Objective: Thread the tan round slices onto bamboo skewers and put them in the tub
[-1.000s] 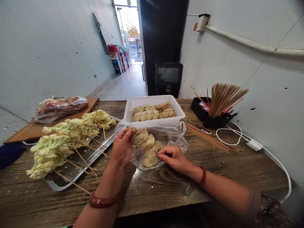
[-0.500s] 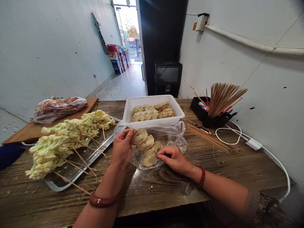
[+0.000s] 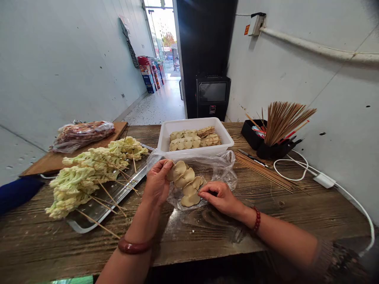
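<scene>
Thin, round beige slices (image 3: 185,177) lie overlapping in a slanting row over a clear plastic bag (image 3: 222,171). My left hand (image 3: 158,179) is closed, pinching a slice at the row's upper left end between thumb and fingers. To the right of the row, my right hand (image 3: 219,197) is closed too, with thumb and forefinger on a thin skewer (image 3: 198,190). Only a short bit of that skewer shows, touching the slices' edge. Behind the bag stands a white plastic tub (image 3: 195,153) with skewered beige slices (image 3: 185,142) inside.
Skewered cauliflower (image 3: 89,169) fills a metal tray (image 3: 111,207) on the left, sticks jutting rightward. Beyond it a bagged bundle (image 3: 84,134) rests on a wooden board (image 3: 121,130). Loose skewers (image 3: 263,171), a black holder of sticks (image 3: 271,152) and a white cable (image 3: 352,199) are at right.
The whole view has shifted slightly, so things sit a little further right in the picture. Both hands keep their pinches on the slice and the skewer, with little visible movement.
</scene>
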### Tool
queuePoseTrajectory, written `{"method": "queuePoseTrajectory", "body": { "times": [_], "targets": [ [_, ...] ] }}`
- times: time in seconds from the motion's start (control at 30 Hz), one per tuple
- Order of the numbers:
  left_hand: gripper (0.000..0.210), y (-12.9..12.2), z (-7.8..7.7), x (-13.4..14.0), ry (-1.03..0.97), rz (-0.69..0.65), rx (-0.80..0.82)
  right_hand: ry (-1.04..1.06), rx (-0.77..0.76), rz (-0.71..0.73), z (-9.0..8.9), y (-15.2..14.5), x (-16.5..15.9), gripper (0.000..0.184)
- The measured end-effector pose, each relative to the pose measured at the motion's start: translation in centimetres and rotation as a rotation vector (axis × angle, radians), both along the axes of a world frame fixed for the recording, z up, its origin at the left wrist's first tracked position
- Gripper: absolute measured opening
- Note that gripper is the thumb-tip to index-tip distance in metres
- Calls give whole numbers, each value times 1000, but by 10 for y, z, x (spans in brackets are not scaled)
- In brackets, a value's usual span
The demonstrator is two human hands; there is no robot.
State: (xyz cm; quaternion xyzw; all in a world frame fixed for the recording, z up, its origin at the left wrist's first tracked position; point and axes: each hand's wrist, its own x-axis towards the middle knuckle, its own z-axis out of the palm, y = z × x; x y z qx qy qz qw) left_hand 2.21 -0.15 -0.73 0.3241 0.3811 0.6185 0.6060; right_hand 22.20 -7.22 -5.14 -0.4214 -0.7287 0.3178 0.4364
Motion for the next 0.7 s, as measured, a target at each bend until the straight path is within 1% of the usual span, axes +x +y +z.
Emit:
{"method": "queuePoseTrajectory", "body": {
  "times": [0.17, 0.27, 0.33, 0.43, 0.5, 0.6, 0.7],
  "targets": [
    [29, 0, -5, 3, 55, 78, 28, -21, 33, -2, 2, -2, -1, 19],
    [29, 0, -4, 2, 26, 67, 30, -9, 19, -6, 1, -2, -1, 19],
    [33, -1, -1, 1, -16, -4, 22, 6, 7, -12, 0, -1, 0, 18],
    [46, -2, 1, 0, -82, -170, -10, 34, -22, -19, -3, 1, 2, 19],
    [50, -3, 2, -1, -116, -253, -29, 58, -43, -22, -4, 2, 3, 19],
    [48, -4, 2, -1, -152, -310, -49, 76, -62, -42, -5, 3, 3, 19],
    [48, -5, 2, -1, -169, -339, -63, 72, -87, -63, -8, 4, 5, 20]
  ]
}}
